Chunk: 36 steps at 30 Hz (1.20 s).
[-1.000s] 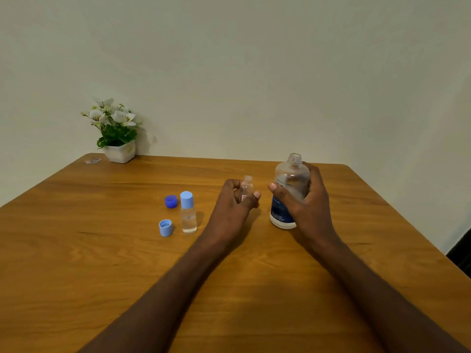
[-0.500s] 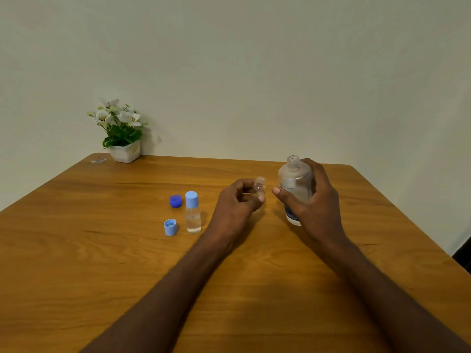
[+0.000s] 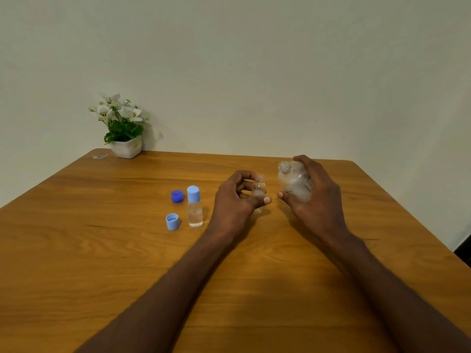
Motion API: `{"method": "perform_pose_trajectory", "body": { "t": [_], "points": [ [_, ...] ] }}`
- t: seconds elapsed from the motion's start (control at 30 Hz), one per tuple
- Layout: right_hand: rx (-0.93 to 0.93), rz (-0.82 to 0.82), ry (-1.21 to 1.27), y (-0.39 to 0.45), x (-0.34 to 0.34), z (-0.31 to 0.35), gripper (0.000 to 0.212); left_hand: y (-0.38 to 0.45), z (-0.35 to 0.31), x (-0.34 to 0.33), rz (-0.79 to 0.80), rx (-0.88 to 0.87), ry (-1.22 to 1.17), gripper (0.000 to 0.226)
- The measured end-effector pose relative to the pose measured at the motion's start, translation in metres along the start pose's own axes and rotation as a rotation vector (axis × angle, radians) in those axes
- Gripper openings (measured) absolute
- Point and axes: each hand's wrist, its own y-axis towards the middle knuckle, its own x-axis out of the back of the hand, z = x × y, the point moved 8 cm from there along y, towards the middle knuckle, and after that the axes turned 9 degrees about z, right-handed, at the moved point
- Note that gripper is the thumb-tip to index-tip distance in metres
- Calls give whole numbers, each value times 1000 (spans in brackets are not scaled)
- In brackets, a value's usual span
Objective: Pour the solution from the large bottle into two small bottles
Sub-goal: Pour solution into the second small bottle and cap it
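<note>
capped bottle [image 3: 195, 207], two caps [image 3: 172, 221] left

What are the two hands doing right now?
Left hand: holding the small uncapped clear plastic bottle.
Right hand: gripping the large uncapped clear plastic bottle, tilted leftward.

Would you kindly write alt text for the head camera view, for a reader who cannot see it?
Over a wooden table, the right hand tilts an uncapped large bottle toward an open small bottle held in the left hand. To the left stand a capped small bottle and two loose blue caps.
</note>
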Motion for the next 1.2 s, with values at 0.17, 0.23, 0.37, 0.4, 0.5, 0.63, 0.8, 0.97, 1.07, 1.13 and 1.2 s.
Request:
{"method": "perform_pose_trajectory", "body": {
  "t": [0.17, 0.23, 0.37, 0.4, 0.5, 0.63, 0.8, 0.97, 1.07, 1.13, 1.2],
  "points": [
    [-9, 5, -57, -1, 1, 5, 84, -2, -8, 2, -16, -58, -30, 45],
    [-4, 1, -65, -1, 2, 6, 84, -3, -10, 3, -27, -66, -44, 43],
    [-22, 0, -71, -2, 3, 7, 85, -2, -8, 3, -29, -48, 39, 41],
    [-26, 1, -75, -2, 3, 7, 85, -1, -7, 3, -31, -43, 51, 41],
    [-33, 6, -80, -2, 3, 6, 87, -1, -7, 4, -40, -33, 86, 42],
    [-61, -1, -56, -2, 3, 5, 93, -3, -9, 4, -67, -57, 165, 45],
    [-33, 16, -88, -1, 1, 5, 85, -4, -12, 6, -97, -94, 198, 44],
    [-3, 26, -114, -1, -1, 7, 85, -4, -11, 8, -119, -92, 204, 43],
    [8, 45, -151, -1, -3, 7, 85, -3, -10, 9, -122, -81, 220, 44],
    [14, 55, -171, -1, -4, 7, 84, -3, -10, 9, -121, -76, 222, 45],
    [18, 57, -185, -1, -5, 6, 84, -3, -10, 9, -121, -74, 229, 45]
  ]
}}
